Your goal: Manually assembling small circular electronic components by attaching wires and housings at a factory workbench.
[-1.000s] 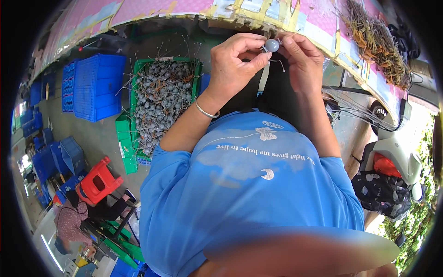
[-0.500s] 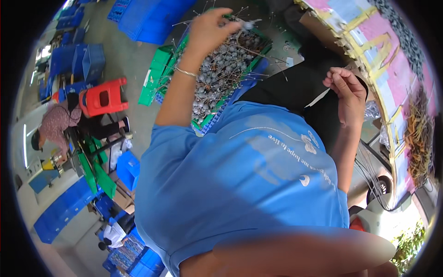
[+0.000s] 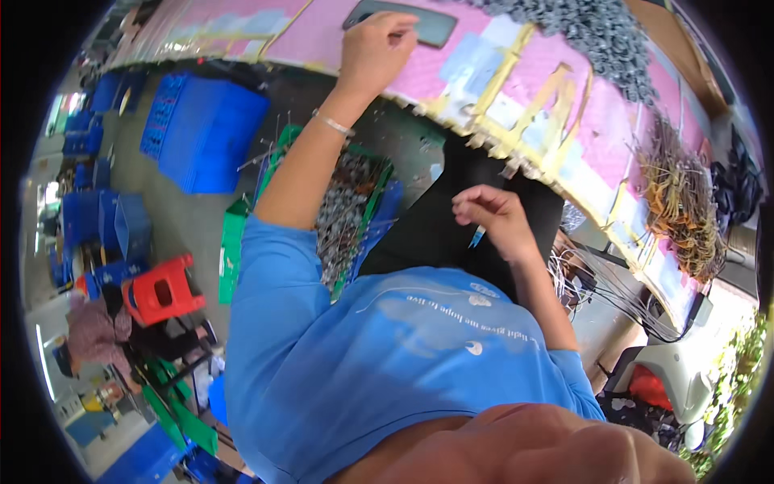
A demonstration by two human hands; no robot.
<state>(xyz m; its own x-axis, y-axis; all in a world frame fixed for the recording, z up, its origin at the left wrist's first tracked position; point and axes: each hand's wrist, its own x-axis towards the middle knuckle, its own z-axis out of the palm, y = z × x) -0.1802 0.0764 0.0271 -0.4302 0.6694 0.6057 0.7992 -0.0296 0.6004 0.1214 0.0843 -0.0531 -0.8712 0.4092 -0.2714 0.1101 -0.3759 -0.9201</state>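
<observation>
My left hand (image 3: 376, 55), with a bracelet at its wrist, is over the near part of the pink-and-white workbench (image 3: 314, 36). Behind its curled fingers lies a dark flat phone (image 3: 433, 29). Whatever that hand may pinch is too small to make out. My right hand (image 3: 501, 224) hovers over my dark-trousered lap, thumb and fingers drawn together; what they hold, if anything, does not show. A small blue-and-white thing (image 3: 477, 235) appears just below those fingers. Left of my lap, partly behind my left arm, a green-rimmed crate (image 3: 379, 189) holds many grey balls on thin stems.
A heap of grey pieces (image 3: 592, 36) and a bundle of brown wiry stems (image 3: 681, 210) lie on the bench. Blue crates (image 3: 214, 133) and a red stool (image 3: 164, 289) stand to the left. Another person (image 3: 97, 331) sits farther left. Cables (image 3: 613, 282) hang under the bench.
My view has swung toward the bench. My left hand has gone from above the crate of grey balls to above the bench. My right hand now hovers over my lap, fingers still drawn together.
</observation>
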